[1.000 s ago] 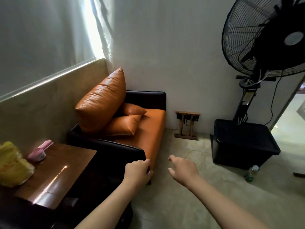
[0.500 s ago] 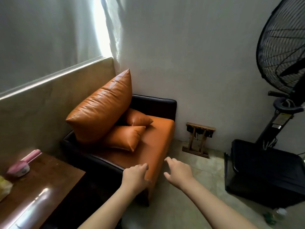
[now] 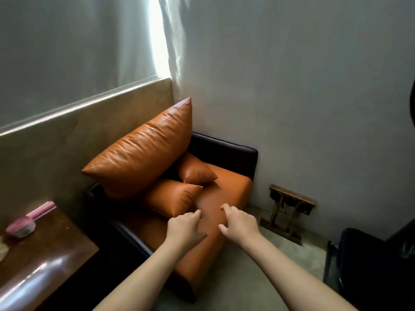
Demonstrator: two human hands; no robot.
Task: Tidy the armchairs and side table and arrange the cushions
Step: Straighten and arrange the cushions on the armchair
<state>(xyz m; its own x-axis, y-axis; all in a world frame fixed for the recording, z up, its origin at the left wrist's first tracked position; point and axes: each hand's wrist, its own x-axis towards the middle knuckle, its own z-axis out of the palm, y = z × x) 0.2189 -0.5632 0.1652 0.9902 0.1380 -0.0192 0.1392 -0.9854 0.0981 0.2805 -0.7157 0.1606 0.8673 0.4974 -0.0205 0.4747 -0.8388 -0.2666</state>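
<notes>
Presently, by count:

- Armchair, 1: black frame, orange seat, set in the corner with its far arm close to the wall.
- Cushions, 3: the large cushion leans tilted at the back. The front small cushion and rear small cushion lie beneath it, touching it. Open leather runs from them to the seat's front edge.
- Hands, 2: left hand and right hand are side by side over the front of the seat, a gap between them. Fingers are loosely curled and grip nothing. Contact with the seat cannot be told.
- Table, 1: just left of the armchair, with a pink tool near its back edge.
- Rack, 1: at the wall.
- Bin, 1: far right.
- Floor: open between seat and bin.
</notes>
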